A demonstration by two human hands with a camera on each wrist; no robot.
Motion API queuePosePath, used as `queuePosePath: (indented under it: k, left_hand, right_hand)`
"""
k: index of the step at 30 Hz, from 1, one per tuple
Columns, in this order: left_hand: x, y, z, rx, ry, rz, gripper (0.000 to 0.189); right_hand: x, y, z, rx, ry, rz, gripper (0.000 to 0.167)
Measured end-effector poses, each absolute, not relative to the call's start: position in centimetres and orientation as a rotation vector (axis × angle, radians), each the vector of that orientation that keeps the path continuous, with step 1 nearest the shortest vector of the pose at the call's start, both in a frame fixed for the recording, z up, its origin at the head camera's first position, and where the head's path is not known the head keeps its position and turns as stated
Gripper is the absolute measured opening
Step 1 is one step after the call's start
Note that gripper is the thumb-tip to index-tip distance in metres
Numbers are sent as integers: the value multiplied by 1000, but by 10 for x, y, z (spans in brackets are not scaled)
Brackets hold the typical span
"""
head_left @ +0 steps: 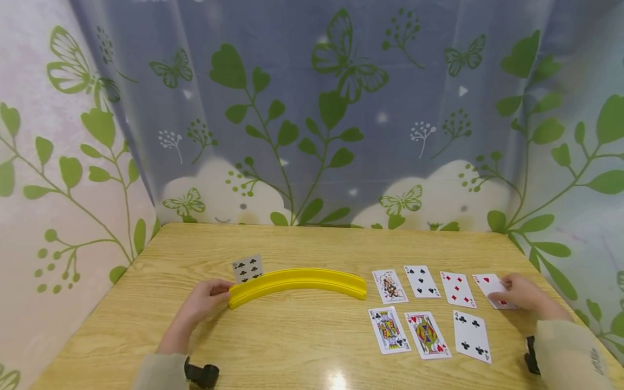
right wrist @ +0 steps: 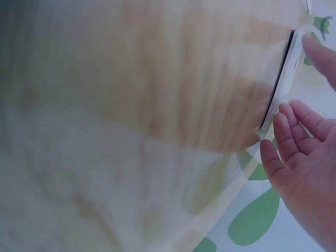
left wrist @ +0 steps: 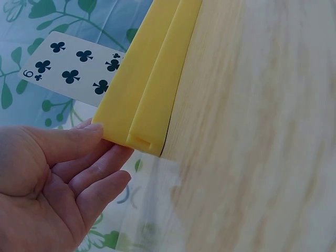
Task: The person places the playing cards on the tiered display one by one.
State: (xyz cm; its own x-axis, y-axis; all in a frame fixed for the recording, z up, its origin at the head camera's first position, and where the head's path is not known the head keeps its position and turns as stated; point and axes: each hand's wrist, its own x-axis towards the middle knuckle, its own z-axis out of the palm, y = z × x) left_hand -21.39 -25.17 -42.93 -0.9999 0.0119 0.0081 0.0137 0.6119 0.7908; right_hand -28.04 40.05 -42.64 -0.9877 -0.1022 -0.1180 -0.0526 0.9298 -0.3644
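Note:
My left hand (head_left: 207, 298) pinches the left end of a curved yellow playing card holder (head_left: 297, 279), thumb on its face and fingers behind and below in the left wrist view. A six of clubs card (left wrist: 71, 68) stands upright at that end, its lower part hidden by the holder. At the far right of the table, my right hand (head_left: 524, 298) has its thumb and fingers at the right side of a hearts card (head_left: 489, 290), covering part of it. The right wrist view shows this card (right wrist: 281, 81) edge-on between thumb and fingertips.
Left of the hearts card lie a joker (head_left: 390, 287), a spades card (head_left: 421, 281) and a diamonds card (head_left: 457, 290). Nearer me are a king of clubs (head_left: 389, 330), a jack of hearts (head_left: 428, 336) and a clubs card (head_left: 472, 336). A patterned curtain (head_left: 312, 135) hangs behind the wooden table (head_left: 292, 341).

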Motion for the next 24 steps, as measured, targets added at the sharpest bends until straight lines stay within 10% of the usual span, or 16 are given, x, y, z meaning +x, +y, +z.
queuePosePath:
  k: [9, 24]
  left_hand:
    - [-213, -251, -428, -27, -2815, -1389, 21]
    - [-212, -250, -427, -15, -2816, -1376, 21]
  right_hand:
    - [-281, 393, -428, -198, 2958, -602, 40]
    - [-282, 389, -425, -160, 2930, -601, 35]
